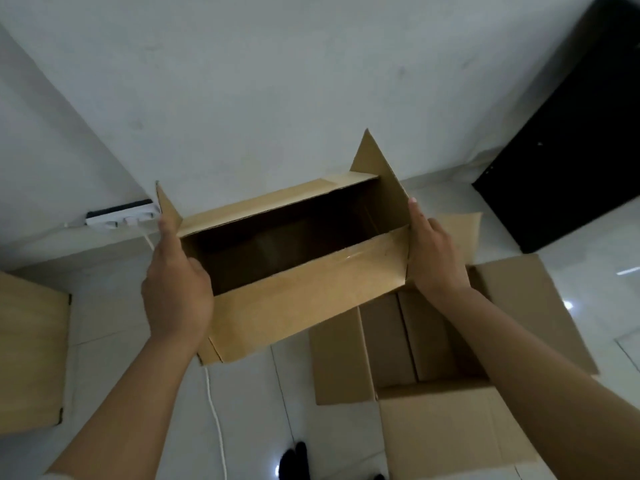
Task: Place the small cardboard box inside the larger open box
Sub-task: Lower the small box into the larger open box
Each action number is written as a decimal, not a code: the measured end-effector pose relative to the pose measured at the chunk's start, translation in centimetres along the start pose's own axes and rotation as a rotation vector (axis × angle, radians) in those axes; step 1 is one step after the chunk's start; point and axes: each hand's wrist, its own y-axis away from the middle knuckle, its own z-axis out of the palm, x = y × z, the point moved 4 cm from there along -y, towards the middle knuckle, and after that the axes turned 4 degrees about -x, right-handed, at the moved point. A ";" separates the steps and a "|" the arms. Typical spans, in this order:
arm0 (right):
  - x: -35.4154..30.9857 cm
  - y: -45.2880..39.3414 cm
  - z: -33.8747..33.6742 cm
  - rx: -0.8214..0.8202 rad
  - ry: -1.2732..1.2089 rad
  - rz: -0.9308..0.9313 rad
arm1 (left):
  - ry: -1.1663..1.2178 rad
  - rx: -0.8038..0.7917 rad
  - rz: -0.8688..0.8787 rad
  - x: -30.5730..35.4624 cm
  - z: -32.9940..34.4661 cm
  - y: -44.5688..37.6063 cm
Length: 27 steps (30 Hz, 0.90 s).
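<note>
I hold a small cardboard box (304,299) in the air in front of me, its top open and its flaps standing up. My left hand (176,282) grips its left end, and my right hand (433,251) presses flat against its right end. Its dark inside looks empty. Below it and to the right, the larger open box (343,358) stands on the floor with its flaps spread outward. The held box overlaps the larger box's far left corner.
A white power strip (121,218) lies at the wall on the left, with a white cable (214,410) running down over the tiled floor. A wooden panel (31,351) stands at the left edge. A dark door (581,140) is at the right.
</note>
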 end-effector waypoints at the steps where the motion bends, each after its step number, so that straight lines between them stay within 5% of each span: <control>1: 1.2 0.9 -0.9 0.009 -0.001 0.021 | 0.007 -0.023 0.008 1.1 0.3 0.7; 15: 21.8 9.4 -7.2 0.071 -0.038 0.168 | 0.004 -0.164 0.098 14.1 12.4 11.7; 27: 34.1 8.4 -1.2 0.013 -0.017 0.215 | -0.024 -0.210 0.054 14.9 25.8 15.4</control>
